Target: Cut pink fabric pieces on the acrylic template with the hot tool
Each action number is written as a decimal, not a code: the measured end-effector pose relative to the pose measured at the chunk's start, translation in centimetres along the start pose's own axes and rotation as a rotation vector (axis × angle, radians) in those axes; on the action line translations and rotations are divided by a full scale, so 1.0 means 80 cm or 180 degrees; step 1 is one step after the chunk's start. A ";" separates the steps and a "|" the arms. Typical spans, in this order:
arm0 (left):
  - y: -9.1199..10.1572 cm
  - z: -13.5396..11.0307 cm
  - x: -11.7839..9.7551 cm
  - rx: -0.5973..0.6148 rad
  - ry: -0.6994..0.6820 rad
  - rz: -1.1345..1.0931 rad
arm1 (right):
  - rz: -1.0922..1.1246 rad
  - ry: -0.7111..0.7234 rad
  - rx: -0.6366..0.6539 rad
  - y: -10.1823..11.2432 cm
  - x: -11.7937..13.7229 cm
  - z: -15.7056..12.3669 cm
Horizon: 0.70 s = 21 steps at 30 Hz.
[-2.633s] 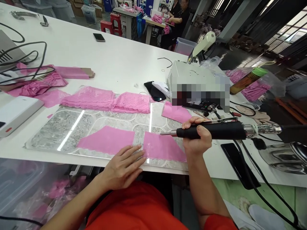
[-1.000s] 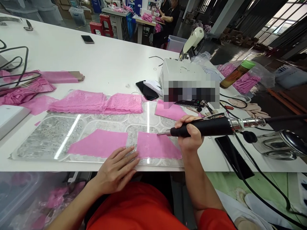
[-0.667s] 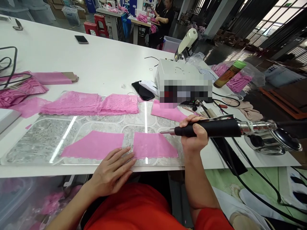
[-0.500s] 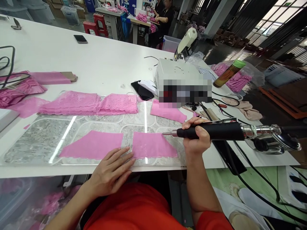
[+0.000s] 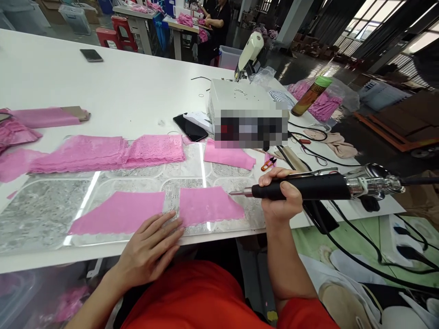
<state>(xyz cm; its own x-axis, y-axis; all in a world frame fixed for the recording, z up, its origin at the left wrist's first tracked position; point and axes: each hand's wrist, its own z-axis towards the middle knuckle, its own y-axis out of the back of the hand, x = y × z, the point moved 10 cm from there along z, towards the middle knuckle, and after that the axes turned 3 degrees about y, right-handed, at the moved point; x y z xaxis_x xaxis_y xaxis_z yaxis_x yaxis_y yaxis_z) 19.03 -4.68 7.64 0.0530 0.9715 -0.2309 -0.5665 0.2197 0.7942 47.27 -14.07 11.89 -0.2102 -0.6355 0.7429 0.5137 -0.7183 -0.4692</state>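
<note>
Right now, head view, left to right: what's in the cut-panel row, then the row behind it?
Front: left pink panel → right pink panel → right hand. Behind: left lace stack → right lace stack → plain pink piece → orange-handled snips.

A dark phone [image 5: 91,55] is lying flat on the far left of the white table [image 5: 144,82], and a green-capped tube [image 5: 310,97] is resting at the right side, just in front of a clear plastic bag [image 5: 346,93]. Beige fabric [image 5: 339,145] is lying crumpled nearer. Beyond the table, red stools [image 5: 120,22] are standing side by side, and a person in dark clothing [image 5: 220,23] is sitting at a small table [image 5: 181,26], handling pink material
</note>
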 end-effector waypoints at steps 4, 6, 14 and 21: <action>-0.001 -0.001 0.000 0.0000 -0.0002 0.0030 | 0.0082 -0.0059 0.0012 -0.005 -0.008 -0.004; -0.002 -0.001 0.001 0.0010 0.0010 0.0037 | 0.0106 -0.0115 0.0026 -0.007 -0.013 -0.005; -0.002 -0.002 0.002 0.0029 0.0029 0.0038 | 0.0078 -0.0118 0.0077 -0.008 -0.015 -0.006; -0.002 -0.002 0.001 0.0027 -0.0025 0.0004 | 0.0052 -0.0166 0.0232 -0.015 -0.018 -0.006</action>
<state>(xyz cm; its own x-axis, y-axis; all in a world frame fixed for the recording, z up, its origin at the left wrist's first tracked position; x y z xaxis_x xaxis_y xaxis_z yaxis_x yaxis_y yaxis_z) 19.00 -4.65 7.45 0.0588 0.9725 -0.2256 -0.5594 0.2192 0.7993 46.55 -12.42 11.15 -0.1585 -0.6299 0.7603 0.5763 -0.6843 -0.4468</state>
